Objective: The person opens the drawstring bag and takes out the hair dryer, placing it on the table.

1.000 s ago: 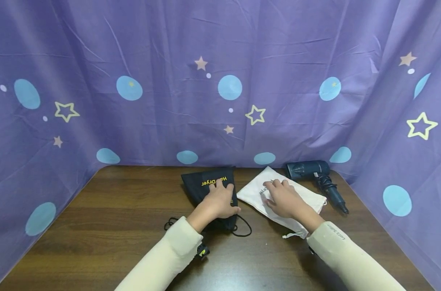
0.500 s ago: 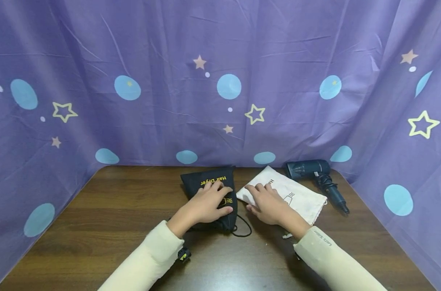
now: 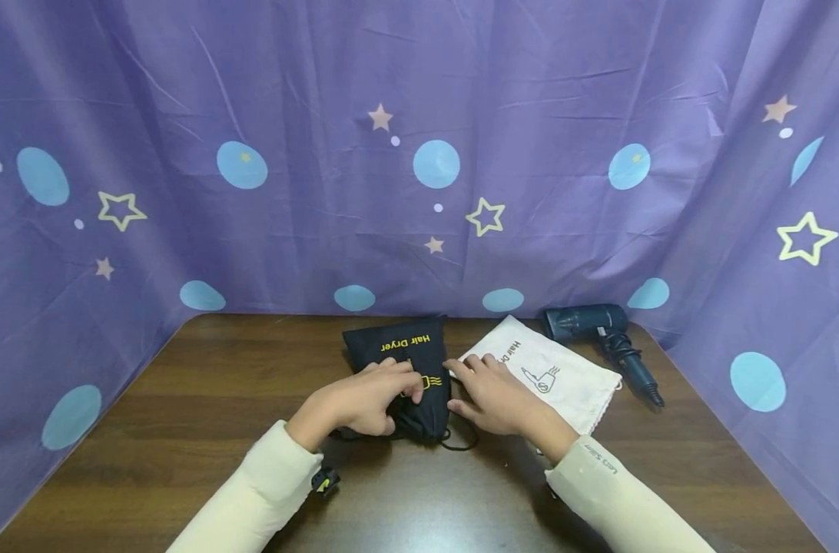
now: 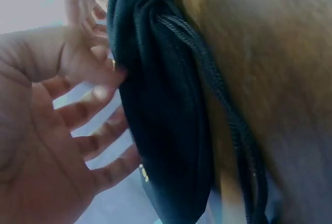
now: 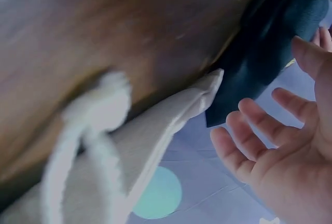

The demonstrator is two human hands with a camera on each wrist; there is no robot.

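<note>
A black drawstring pouch (image 3: pixel 428 359) with yellow "Hair Dryer" lettering lies at the middle of the table. My left hand (image 3: pixel 371 395) is over its left and near part, fingers loosely bent. In the left wrist view the fingers are spread and the thumb tip meets the pouch's black cloth (image 4: pixel 161 99). My right hand (image 3: pixel 499 399) hovers at the pouch's right edge, above the near left part of a white drawstring pouch (image 3: pixel 575 376) printed with a hair dryer outline. In the right wrist view its fingers (image 5: pixel 249 136) are spread and grip nothing.
A dark hair dryer (image 3: pixel 585 321), its cord wound about the handle, lies at the back right corner of the wooden table (image 3: pixel 253 384). A purple curtain (image 3: pixel 323 192) encloses the back and sides. The black pouch's cord (image 3: pixel 469 442) trails on the tabletop.
My left hand has drawn back leftward across the black pouch, uncovering its print. My right hand has moved left, off the middle of the white pouch to the black pouch's edge.
</note>
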